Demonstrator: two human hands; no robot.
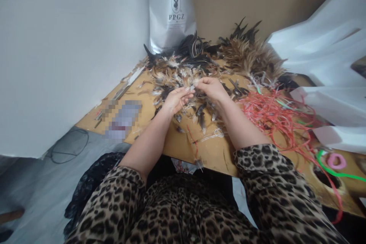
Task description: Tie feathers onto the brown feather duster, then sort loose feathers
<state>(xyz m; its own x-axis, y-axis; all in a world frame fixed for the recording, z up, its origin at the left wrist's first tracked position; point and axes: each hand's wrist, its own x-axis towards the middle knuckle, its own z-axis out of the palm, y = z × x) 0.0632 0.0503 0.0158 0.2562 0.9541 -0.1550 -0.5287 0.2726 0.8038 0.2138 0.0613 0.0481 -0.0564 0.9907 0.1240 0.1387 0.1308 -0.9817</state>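
My left hand (178,99) and my right hand (212,87) meet over the middle of the wooden table, fingertips nearly touching. Both are closed in a pinch on a small, pale, fluffy feather (192,87), whose outline is partly lost behind my fingers. Just beyond them lies a loose pile of brown and cream feathers (168,71). Dark feathers (201,114) are scattered on the table below my hands. A pair of dark-handled scissors (238,89) rests to the right of my right hand.
Tangled red plastic strips (274,116) cover the table's right side, near a green strip (326,169) and a pink ring (336,161). Behind stand a bunch of tan feathers (251,59) and a silver bag (174,11). White sheets (320,49) rise at right; thin sticks (122,87) lie left.
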